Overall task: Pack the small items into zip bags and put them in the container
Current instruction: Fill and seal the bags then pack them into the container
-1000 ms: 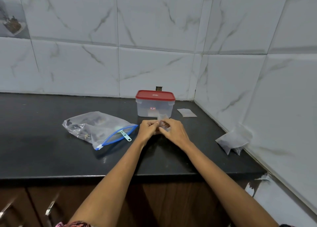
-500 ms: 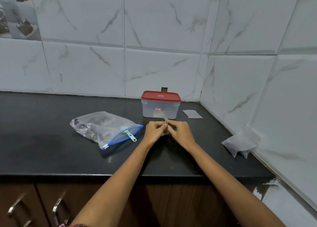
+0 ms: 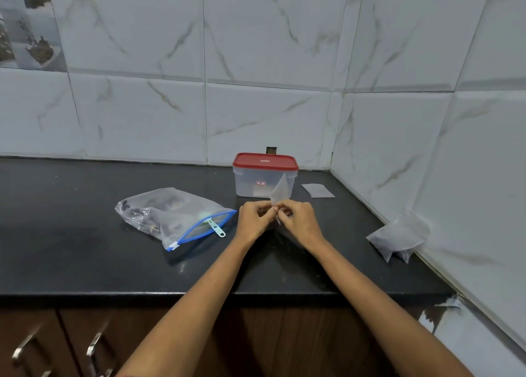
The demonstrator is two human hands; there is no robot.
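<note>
My left hand (image 3: 254,218) and my right hand (image 3: 299,220) meet at the middle of the black counter, both pinching the lower edge of a small clear zip bag (image 3: 279,191) that stands up between the fingertips. Just behind them stands the clear container (image 3: 250,184) with its red lid (image 3: 265,161) on. To the left lies a large clear slider bag (image 3: 170,215) with a blue zip, holding several small dark items, its mouth toward my hands.
A flat small zip bag (image 3: 317,191) lies right of the container. A bunch of empty small bags (image 3: 398,238) leans at the right wall. Tiled walls close the back and right. The counter's front edge (image 3: 199,294) runs above wooden cabinet doors with handles.
The small bag between my fingers has turned from edge-on to showing its flat face, standing taller in front of the container. Both hands stay together at the same spot.
</note>
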